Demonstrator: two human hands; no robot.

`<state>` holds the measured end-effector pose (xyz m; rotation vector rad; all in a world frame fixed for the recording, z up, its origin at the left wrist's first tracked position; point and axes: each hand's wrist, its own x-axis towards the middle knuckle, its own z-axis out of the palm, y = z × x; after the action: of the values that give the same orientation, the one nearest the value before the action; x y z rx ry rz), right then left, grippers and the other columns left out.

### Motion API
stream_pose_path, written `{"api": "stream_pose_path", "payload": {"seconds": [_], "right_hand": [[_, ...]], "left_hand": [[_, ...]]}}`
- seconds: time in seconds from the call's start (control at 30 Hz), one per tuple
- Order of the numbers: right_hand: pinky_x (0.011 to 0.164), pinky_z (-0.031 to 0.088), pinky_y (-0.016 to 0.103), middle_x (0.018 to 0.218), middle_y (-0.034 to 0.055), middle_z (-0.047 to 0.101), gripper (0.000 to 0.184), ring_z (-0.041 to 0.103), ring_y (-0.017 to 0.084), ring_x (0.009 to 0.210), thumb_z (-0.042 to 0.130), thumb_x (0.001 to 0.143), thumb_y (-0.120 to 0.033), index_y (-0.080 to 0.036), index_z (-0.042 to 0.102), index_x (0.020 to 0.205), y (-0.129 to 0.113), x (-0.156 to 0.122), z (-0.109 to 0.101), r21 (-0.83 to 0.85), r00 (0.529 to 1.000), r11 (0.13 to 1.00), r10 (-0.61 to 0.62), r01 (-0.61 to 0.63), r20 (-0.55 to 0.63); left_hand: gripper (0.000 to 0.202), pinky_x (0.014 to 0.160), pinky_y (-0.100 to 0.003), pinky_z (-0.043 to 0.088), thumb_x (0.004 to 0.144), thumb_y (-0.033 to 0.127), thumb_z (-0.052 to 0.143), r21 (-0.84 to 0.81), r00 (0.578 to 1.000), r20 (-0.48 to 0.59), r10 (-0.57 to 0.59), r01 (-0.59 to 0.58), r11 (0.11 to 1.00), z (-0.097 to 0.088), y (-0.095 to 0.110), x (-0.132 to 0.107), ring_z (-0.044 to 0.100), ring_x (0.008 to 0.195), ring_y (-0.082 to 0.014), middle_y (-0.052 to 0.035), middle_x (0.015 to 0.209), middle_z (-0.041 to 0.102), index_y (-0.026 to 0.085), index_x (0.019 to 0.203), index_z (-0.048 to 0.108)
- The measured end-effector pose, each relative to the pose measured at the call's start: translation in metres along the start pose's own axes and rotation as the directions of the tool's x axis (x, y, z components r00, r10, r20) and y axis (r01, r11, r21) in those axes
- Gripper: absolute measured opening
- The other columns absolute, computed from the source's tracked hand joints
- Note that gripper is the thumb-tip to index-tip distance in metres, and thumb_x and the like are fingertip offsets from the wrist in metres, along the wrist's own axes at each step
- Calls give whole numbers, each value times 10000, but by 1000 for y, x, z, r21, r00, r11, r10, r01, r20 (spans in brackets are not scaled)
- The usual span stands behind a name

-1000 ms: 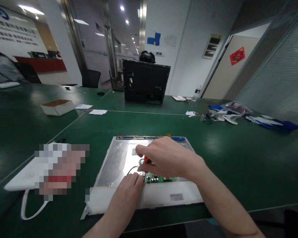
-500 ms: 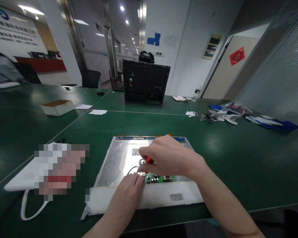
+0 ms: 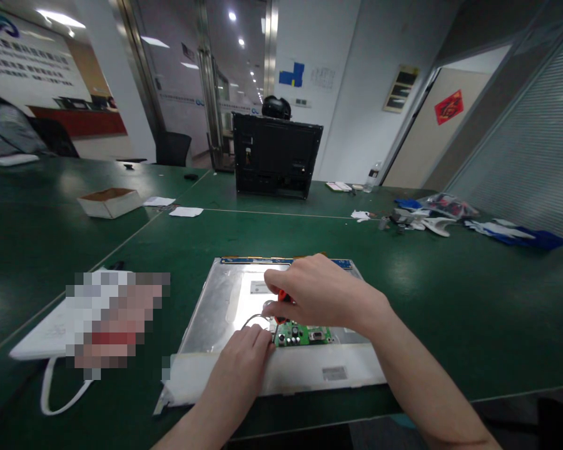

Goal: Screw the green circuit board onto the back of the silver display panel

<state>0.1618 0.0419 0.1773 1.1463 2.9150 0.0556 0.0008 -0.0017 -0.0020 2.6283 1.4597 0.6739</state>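
An LCD panel [image 3: 206, 325] lies back side up on the green table, with a green circuit board [image 3: 304, 335] at its middle. My right hand [image 3: 321, 290] is closed around the red handle of a screwdriver [image 3: 282, 300]. Its thin shaft slants down to the board's left edge, and the tip is hidden by my left fingers. My left hand [image 3: 244, 359] rests on the panel beside that edge, fingers bent and pressed together; what they grip, if anything, is hidden. A thin dark cable [image 3: 249, 319] curves over the metal just beyond it.
To the left lies a white box-like item [image 3: 42, 334] with a strap, partly pixelated. An open carton [image 3: 110, 204] stands farther back. The black monitor housing [image 3: 276, 156] is upright across the table. Bags and loose parts [image 3: 417, 215] lie at the right, near a bottle [image 3: 371, 177].
My right hand has shifted up slightly, and the screwdriver shaft and more of the board now show below it. My left hand stays in nearly the same place.
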Motion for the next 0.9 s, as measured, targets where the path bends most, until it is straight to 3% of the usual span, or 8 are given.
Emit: {"api": "stream_pose_path", "payload": {"seconds": [0.1,0.27,0.5,0.7,0.9], "right_hand": [[508,247,275,810,29,695,235,605,172,682,570,872,-424,-197,578,931,2,-4,-1,42,999,999,-24,23,22],[521,281,273,862,25,698,155,606,167,701,564,845,-244,-189,534,987,3,-6,1,95,996,991,-91,90,8],[511,258,269,809,27,689,257,594,168,675,576,870,-450,-204,570,945,3,-2,2,48,999,999,-18,17,33],[543,306,260,860,31,682,134,574,147,677,549,841,-235,-186,531,965,1,-8,-2,108,994,990,-101,96,44],[526,256,268,785,23,674,116,570,150,658,568,867,-309,-196,562,894,0,-5,0,50,998,997,-61,60,23]], "left_hand": [[114,682,-360,496,879,87,516,-35,999,29,-17,18,999,-5,1,2,603,783,-232,-43,849,626,181,867,578],[122,670,-354,488,879,91,508,-50,998,58,-26,29,998,-11,5,4,601,778,-230,-38,848,628,188,875,582],[120,684,-361,496,867,84,522,-34,999,46,-9,10,999,-10,5,3,607,792,-233,-44,862,637,184,895,583],[111,664,-369,496,884,102,504,-7,999,48,-4,4,1000,-9,4,4,607,775,-239,-46,842,632,184,873,577],[110,677,-357,497,872,94,521,1,998,67,-4,4,1000,-11,6,4,614,792,-229,-39,855,642,190,869,574]]}}
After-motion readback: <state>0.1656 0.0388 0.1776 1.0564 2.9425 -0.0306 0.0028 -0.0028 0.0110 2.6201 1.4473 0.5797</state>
